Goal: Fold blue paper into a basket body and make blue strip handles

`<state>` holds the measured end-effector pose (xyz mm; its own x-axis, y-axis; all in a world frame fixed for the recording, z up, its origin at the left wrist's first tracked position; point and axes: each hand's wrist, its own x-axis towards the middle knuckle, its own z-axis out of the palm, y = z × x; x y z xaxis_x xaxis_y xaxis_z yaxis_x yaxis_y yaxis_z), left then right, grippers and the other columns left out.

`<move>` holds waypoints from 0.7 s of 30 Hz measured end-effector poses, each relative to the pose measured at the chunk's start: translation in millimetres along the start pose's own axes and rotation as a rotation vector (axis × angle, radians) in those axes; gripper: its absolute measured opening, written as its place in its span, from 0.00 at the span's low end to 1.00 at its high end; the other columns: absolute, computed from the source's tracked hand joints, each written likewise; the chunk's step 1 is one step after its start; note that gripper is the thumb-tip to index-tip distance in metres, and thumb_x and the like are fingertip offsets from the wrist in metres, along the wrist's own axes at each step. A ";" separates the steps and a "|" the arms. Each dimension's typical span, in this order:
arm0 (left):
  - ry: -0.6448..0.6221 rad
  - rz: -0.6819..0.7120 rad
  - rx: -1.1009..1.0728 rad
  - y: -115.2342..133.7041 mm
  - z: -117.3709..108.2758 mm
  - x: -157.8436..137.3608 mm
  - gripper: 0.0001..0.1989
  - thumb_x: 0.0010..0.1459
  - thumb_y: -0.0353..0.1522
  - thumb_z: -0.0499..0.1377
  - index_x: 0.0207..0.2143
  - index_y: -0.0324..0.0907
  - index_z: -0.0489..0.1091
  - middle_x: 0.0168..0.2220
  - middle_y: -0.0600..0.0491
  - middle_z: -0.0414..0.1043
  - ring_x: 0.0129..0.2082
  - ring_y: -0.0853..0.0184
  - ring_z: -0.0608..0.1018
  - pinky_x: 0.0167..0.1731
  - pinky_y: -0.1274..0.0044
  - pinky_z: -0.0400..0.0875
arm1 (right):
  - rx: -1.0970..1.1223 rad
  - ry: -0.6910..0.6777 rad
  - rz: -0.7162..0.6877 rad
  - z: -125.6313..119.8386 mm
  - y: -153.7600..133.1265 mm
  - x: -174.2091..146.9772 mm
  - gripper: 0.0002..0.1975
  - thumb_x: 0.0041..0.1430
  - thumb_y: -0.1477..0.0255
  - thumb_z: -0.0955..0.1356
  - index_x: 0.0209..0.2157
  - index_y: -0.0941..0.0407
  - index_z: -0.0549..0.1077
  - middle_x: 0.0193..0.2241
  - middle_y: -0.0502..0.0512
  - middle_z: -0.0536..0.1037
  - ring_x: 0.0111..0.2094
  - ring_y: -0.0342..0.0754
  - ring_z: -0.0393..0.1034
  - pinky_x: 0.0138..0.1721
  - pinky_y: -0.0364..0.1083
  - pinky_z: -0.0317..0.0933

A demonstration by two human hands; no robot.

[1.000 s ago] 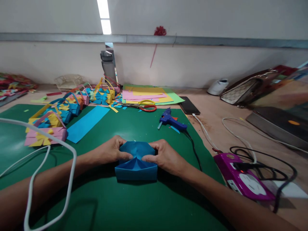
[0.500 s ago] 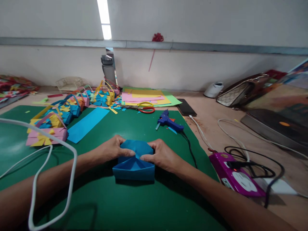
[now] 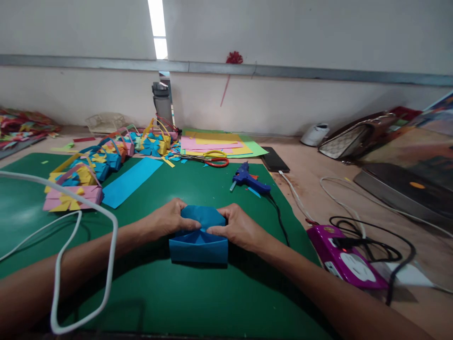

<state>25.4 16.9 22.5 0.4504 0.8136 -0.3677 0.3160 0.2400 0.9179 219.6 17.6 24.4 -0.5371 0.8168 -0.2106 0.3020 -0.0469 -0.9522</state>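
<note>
A folded blue paper box [image 3: 198,250] rests near the middle of the green mat [image 3: 198,302], its long front wall facing me. My left hand [image 3: 171,218] grips its left side, thumb laid over the inside and fingers behind. On the opposite side my right hand [image 3: 242,226] holds it the same way, and the two thumb tips almost meet at the box's centre. Behind the far flap most fingers are hidden. Up and to the left of the box lies a flat blue paper strip [image 3: 132,182].
Several small paper baskets [image 3: 72,198] line the left side. A blue glue gun [image 3: 249,179], scissors [image 3: 215,162], coloured paper sheets [image 3: 219,141] and a phone [image 3: 275,159] lie behind. At right is a purple power strip [image 3: 345,259]. A white cable [image 3: 115,250] loops over my left forearm.
The box's front wall now stands more upright, and its opening looks narrower. Both hands keep their hold. The whole view has shifted slightly.
</note>
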 end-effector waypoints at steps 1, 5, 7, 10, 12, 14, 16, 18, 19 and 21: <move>0.005 0.004 0.002 0.0 0.2 -0.1 0.15 0.41 0.36 0.63 0.15 0.39 0.60 0.14 0.61 0.60 0.14 0.77 0.59 0.15 0.83 0.52 | 0.001 0.005 -0.003 0.0 0.1 0.2 0.12 0.39 0.71 0.70 0.14 0.57 0.62 0.15 0.42 0.60 0.18 0.36 0.51 0.19 0.39 0.47; 0.046 0.005 0.008 -0.3 0.5 0.0 0.14 0.40 0.36 0.63 0.16 0.39 0.61 0.15 0.60 0.61 0.14 0.77 0.60 0.16 0.82 0.53 | 0.001 0.061 -0.020 0.4 -0.6 -0.5 0.07 0.40 0.71 0.70 0.20 0.58 0.68 0.19 0.44 0.67 0.21 0.39 0.58 0.22 0.40 0.54; 0.064 -0.001 0.006 -0.5 0.2 0.4 0.13 0.40 0.37 0.62 0.18 0.38 0.63 0.16 0.59 0.63 0.14 0.76 0.61 0.16 0.82 0.54 | 0.006 0.137 -0.036 0.9 -1.6 -2.2 0.09 0.43 0.70 0.70 0.29 0.57 0.70 0.25 0.47 0.71 0.26 0.41 0.63 0.27 0.41 0.58; 0.079 -0.010 -0.025 -0.4 -0.2 0.9 0.13 0.40 0.38 0.62 0.20 0.38 0.64 0.17 0.58 0.65 0.15 0.75 0.63 0.17 0.81 0.57 | -0.001 0.332 -0.131 1.9 -4.0 -7.0 0.12 0.47 0.67 0.69 0.35 0.56 0.68 0.32 0.52 0.73 0.34 0.44 0.67 0.35 0.44 0.61; 0.085 -0.011 -0.053 -0.4 -0.6 1.4 0.13 0.41 0.38 0.62 0.20 0.38 0.64 0.18 0.58 0.65 0.15 0.75 0.64 0.17 0.81 0.58 | -0.032 0.411 -0.211 2.9 -5.9 -11.2 0.11 0.49 0.66 0.69 0.34 0.55 0.69 0.35 0.54 0.73 0.37 0.46 0.68 0.36 0.45 0.62; 0.099 -0.001 -0.059 -0.8 -1.2 1.8 0.13 0.41 0.37 0.62 0.19 0.38 0.63 0.17 0.59 0.64 0.15 0.76 0.62 0.17 0.82 0.57 | -0.099 0.400 -0.255 4.2 -7.6 -15.3 0.10 0.49 0.65 0.69 0.33 0.55 0.70 0.40 0.55 0.72 0.39 0.48 0.68 0.37 0.46 0.63; 0.118 0.010 -0.049 -1.1 -2.2 2.0 0.13 0.41 0.36 0.62 0.18 0.39 0.60 0.16 0.60 0.61 0.15 0.77 0.60 0.16 0.82 0.55 | -0.199 0.358 -0.266 5.8 -8.2 -18.4 0.08 0.46 0.68 0.71 0.30 0.55 0.72 0.46 0.56 0.70 0.44 0.50 0.67 0.41 0.48 0.62; 0.127 0.020 -0.038 -1.1 -3.5 1.4 0.14 0.42 0.36 0.62 0.17 0.39 0.59 0.16 0.61 0.59 0.15 0.77 0.59 0.16 0.83 0.54 | -0.282 0.324 -0.257 7.2 -7.2 -20.3 0.07 0.45 0.71 0.71 0.29 0.54 0.73 0.48 0.56 0.69 0.49 0.52 0.65 0.46 0.50 0.60; 0.126 0.028 -0.032 -0.9 -4.2 0.7 0.14 0.43 0.35 0.61 0.18 0.39 0.59 0.16 0.61 0.59 0.15 0.77 0.59 0.17 0.83 0.54 | -0.303 0.315 -0.248 7.9 -6.1 -21.0 0.08 0.45 0.72 0.72 0.31 0.54 0.73 0.48 0.55 0.69 0.50 0.53 0.64 0.48 0.50 0.59; 0.111 0.068 -0.015 -0.1 -5.7 -1.3 0.14 0.45 0.36 0.61 0.18 0.39 0.60 0.17 0.60 0.59 0.16 0.77 0.59 0.17 0.83 0.54 | -0.314 0.316 -0.232 9.3 -3.4 -22.5 0.16 0.43 0.73 0.72 0.38 0.52 0.72 0.48 0.55 0.69 0.49 0.53 0.64 0.48 0.51 0.60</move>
<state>20.1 18.8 23.8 0.3747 0.8817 -0.2867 0.2748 0.1897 0.9426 223.3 -6.0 30.3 -0.3681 0.9216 0.1228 0.4514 0.2926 -0.8430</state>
